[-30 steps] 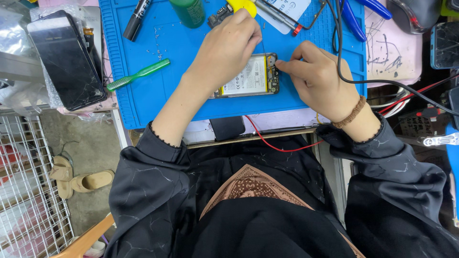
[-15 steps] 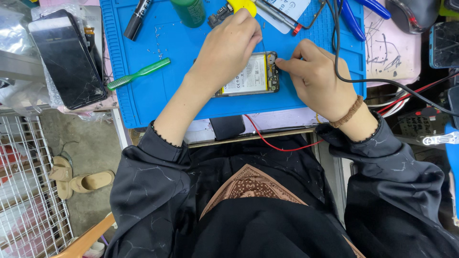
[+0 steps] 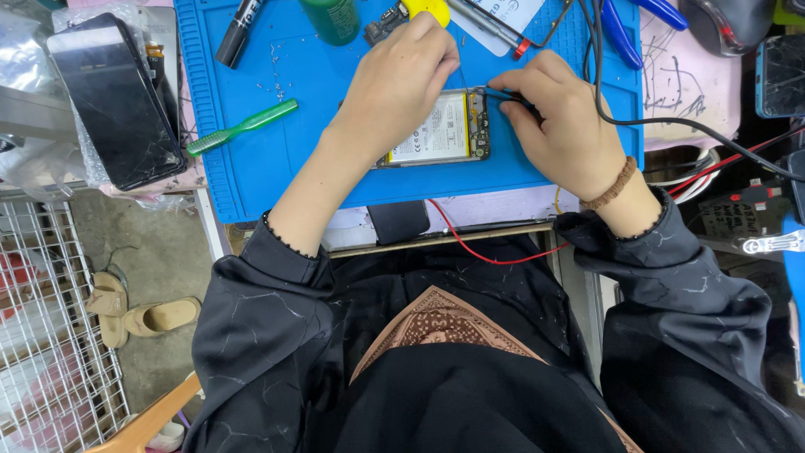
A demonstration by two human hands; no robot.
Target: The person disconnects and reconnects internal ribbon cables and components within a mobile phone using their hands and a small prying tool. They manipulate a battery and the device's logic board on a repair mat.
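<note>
Head view, looking straight down, shows me both hands meeting over an opened phone (image 3: 440,130) that lies face-down on the blue work mat (image 3: 251,168) on the desk, its white battery and a strip of circuit board exposed. My left hand (image 3: 398,80) rests on the phone's upper left part, fingers curled down to pin it; whether it pinches anything I cannot tell. My right hand (image 3: 558,113) is closed around a thin dark tool (image 3: 503,96), its tip touching the phone's top edge by the board. A black cable (image 3: 671,122) runs off past the right wrist. Left of the left hand lie a green toothbrush (image 3: 241,127) and a cracked dark phone (image 3: 117,101).

My worry is the tip: it sits just beside the battery, so a slip could nick the cell or scrape the board. The cable dragging at the wrist could cause exactly that.
</note>
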